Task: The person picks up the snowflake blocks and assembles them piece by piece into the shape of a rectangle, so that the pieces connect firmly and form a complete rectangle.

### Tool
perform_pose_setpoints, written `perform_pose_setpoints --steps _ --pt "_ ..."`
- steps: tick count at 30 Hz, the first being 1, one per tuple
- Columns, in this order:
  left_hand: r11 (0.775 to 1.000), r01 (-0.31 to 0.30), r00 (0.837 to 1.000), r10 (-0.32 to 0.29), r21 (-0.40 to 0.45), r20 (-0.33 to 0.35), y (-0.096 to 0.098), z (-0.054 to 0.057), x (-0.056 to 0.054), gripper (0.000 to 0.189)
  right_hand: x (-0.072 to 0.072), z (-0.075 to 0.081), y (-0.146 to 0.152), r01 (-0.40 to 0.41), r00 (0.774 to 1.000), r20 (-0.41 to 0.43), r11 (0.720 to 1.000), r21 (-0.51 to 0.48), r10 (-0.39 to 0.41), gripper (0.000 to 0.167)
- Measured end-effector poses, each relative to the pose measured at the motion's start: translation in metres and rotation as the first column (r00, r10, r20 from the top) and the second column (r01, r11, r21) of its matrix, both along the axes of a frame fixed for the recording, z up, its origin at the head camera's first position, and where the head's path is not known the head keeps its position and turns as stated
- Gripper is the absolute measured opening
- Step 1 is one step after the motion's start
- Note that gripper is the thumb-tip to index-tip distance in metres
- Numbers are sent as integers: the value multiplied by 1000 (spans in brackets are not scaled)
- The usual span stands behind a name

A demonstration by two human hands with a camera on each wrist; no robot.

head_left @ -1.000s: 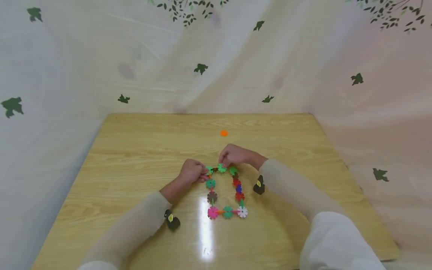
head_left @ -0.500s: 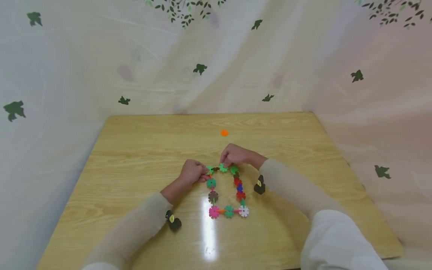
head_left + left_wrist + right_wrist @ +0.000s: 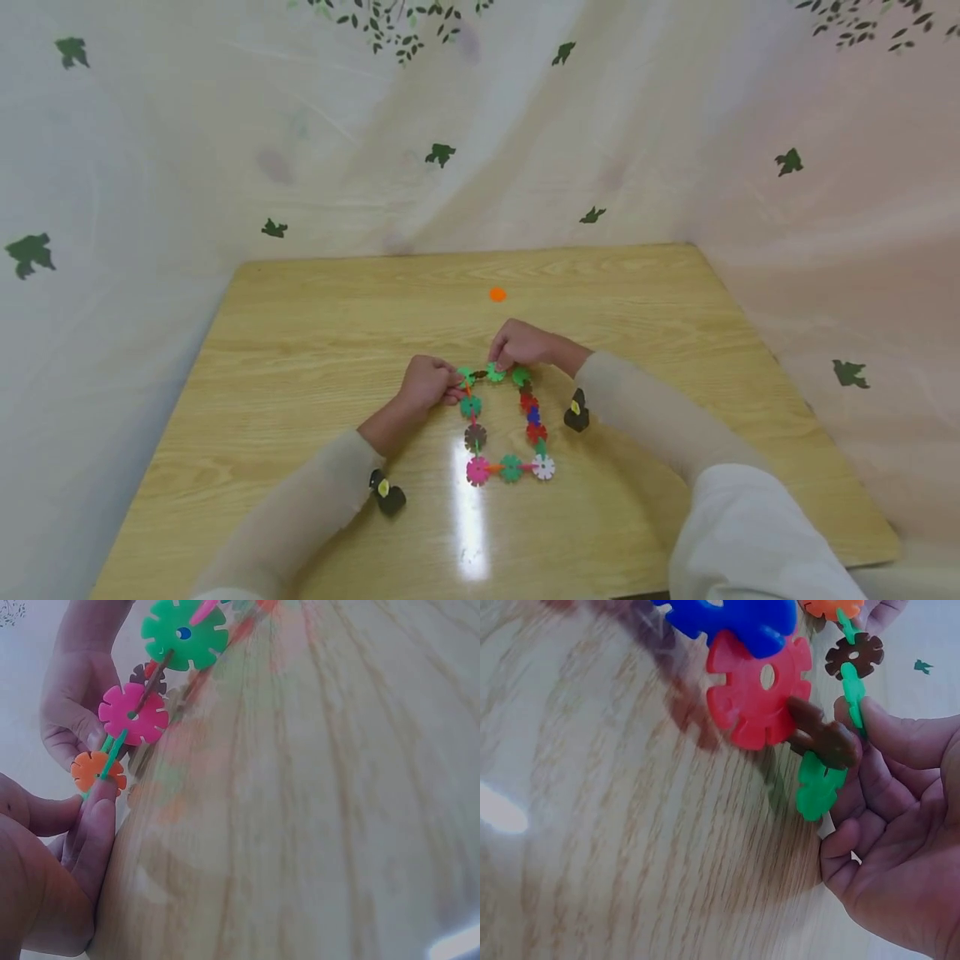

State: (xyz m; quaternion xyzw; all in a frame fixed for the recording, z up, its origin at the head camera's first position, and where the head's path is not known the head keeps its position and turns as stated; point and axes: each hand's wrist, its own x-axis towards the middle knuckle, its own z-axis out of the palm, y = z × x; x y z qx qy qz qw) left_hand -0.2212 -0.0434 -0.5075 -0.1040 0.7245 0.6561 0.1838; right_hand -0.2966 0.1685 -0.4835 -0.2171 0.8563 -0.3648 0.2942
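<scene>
A frame of linked snowflake discs lies on the table, with a pink disc [image 3: 477, 471] and a white disc [image 3: 543, 467] at its near corners. At its far left corner my left hand [image 3: 429, 383] pinches a green disc [image 3: 466, 377], beside an orange disc [image 3: 91, 771]. My right hand [image 3: 521, 343] pinches another green disc [image 3: 853, 694] on the far side, joined to a brown disc [image 3: 855, 655]. Close by the right fingers, a green disc [image 3: 821, 787] ends the right column. Whether it touches the pinched disc I cannot tell.
A loose orange disc [image 3: 498, 294] lies beyond the hands on the wooden table [image 3: 315, 308]. Pale cloth [image 3: 337, 125] printed with leaves and birds hangs behind and at both sides. A dark band device [image 3: 576, 412] sits at each wrist.
Both hands keep their pinch on the green discs and stay nearly in place. The head view has tilted slightly, and the near end of the frame sits a touch further right.
</scene>
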Motion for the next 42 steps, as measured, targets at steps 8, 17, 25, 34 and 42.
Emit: perform_pose_setpoints --steps 8,17,25,34,42 --pt "999 -52 999 52 12 -12 0 -2 -1 11 2 -2 -7 76 997 26 997 -27 -76 13" --pt "995 -92 996 92 -31 -10 -2 1 -6 14 4 -5 -17 165 986 -21 986 -17 -166 14" --pt "999 -49 999 49 -15 -17 -6 -3 -4 15 -3 -3 -17 88 996 -6 996 0 -88 12" --pt "999 -32 999 32 -10 -26 -5 -6 -1 20 -54 -8 1 234 909 -367 970 60 -196 27" --pt "999 -34 999 34 -22 -32 -4 -4 -2 20 -74 -9 -7 219 899 -422 954 205 -115 28"
